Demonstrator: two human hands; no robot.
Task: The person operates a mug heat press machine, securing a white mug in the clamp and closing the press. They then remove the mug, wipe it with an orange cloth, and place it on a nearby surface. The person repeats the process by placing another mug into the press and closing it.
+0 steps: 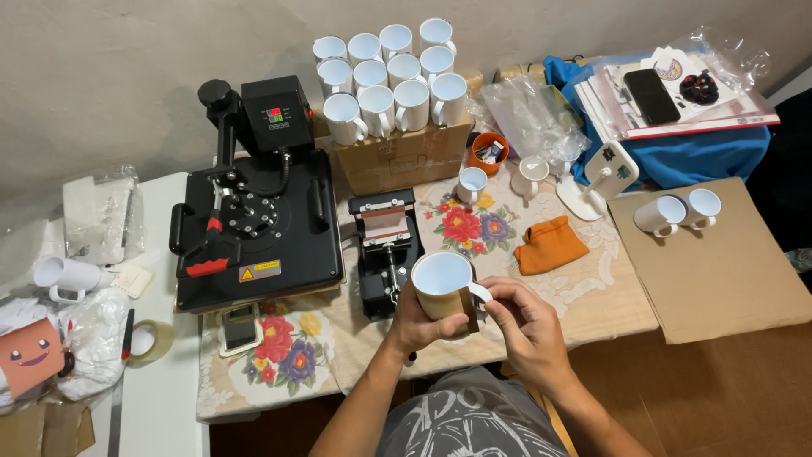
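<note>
While the table [592,309] with its flowered cloth carries nearly everything, the biggest thing on it is the black flat heat press [254,224], which sits toward the left end with its control box raised at the back. A sheet of brown cardboard [719,271] overhangs the right end, with two white mugs [677,211] lying on its far part. Along the back edge a cardboard box [402,156] bears a cluster of white mugs [389,76], and at the back right corner a blue cloth [702,152] lies under a stack of plastic sleeves with a dark phone [651,96] on top. Just right of the flat press stands a small black mug press [385,250], near the middle of the table. An orange pouch [548,245] lies right of centre, and a single white mug [471,183] stands behind it near an orange cup [489,152]. Over the front edge, the left hand [414,326] is wrapped around a white mug with a tan paper band [444,288], held upright above the table and clamped from below and behind. The right hand [529,326] has its fingertips pinched together on the band beside the handle. A roll of clear tape [152,338] lies on the white surface left of the table
</note>
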